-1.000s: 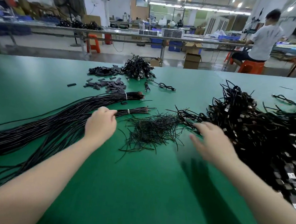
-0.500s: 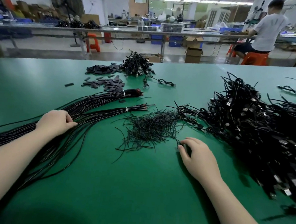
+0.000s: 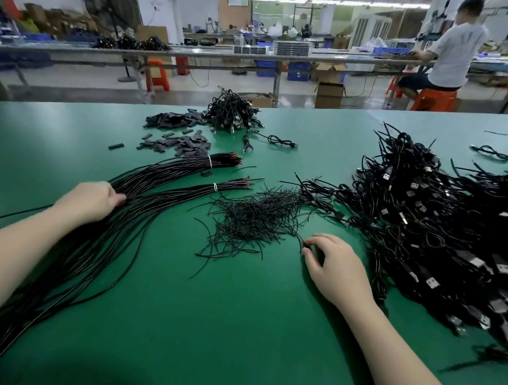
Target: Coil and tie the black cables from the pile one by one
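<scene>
- Since the earlier frame, both hands had drawn back toward the person: the left hand (image 3: 90, 201) had slid from near the tied ends of the long cables to a spot farther along their length, and the right hand (image 3: 336, 264) had come off the edge of the big pile to the near right edge of the short wires.
- Left hand lay on the long black cables (image 3: 74, 242), its fingers curled against the strands where the two bundles fan together; whether it truly gripped them could not be told.
- Those cables ran from the near left corner of the green tabletop (image 3: 209, 323) up toward the middle, gathered into two bundles, each bound by a white tie (image 3: 210, 161) near its far end.
- Right hand rested on the tabletop with fingers curled, thumb and fingertips closing on one thin black wire (image 3: 299, 239) at the edge of the heap.
- A loose heap of short black wires (image 3: 254, 219) sat in the middle, between the two hands.
- A large pile of coiled black cables (image 3: 440, 233) with silver plugs filled the right side, well beyond the right hand.
- At the far side lay a smaller cable heap (image 3: 232, 113), one loose cable (image 3: 279, 141) just beside it, and a scatter of small dark flat pieces (image 3: 181, 142).
- Beyond the tabletop, a person in a white shirt (image 3: 454, 53) sat on an orange stool (image 3: 434, 99) at another bench.
</scene>
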The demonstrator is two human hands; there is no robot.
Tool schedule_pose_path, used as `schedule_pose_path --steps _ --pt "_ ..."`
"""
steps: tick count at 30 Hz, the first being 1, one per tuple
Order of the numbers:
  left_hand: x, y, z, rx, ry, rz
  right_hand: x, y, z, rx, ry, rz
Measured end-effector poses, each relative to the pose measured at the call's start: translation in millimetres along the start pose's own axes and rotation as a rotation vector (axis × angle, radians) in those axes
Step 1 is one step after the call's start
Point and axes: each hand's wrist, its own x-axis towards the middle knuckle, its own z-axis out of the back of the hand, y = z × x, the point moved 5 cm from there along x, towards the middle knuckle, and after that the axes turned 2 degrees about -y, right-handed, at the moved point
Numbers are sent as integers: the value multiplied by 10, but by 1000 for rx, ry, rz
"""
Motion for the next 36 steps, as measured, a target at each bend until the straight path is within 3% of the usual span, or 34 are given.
schedule_pose_path --steps 3,5,10,19,21,24,29,31,33,36 --pt "-51 -32 415 -409 -421 -32 7 -5 -6 1 1 1" --pt "-98 -82 518 -697 -480 -10 11 -9 -5 0 -2 0" --pt "-298 -95 592 -1050 -671 74 -1 -25 10 42 1 -31" --pt "-427 -331 720 -956 -689 -48 -9 -57 68 87 -30 -100" --pt "-444 -320 736 -987 -757 -28 -15 -74 118 94 -94 -137" --pt "-517 -345 682 -956 -716 -73 -48 -179 269 175 -241 -291" --pt "-966 -551 514 -865 -659 -357 -14 -310 519 265 -310 -433" --pt "-1137 -649 408 -847 -619 -439 6 -30 527 295 -277 -323" --pt "-1255 -725 307 -849 -579 -482 18 509 444 368 -200 -88" --pt "-1336 -806 217 -888 -530 -503 73 1396 141 414 111 228"
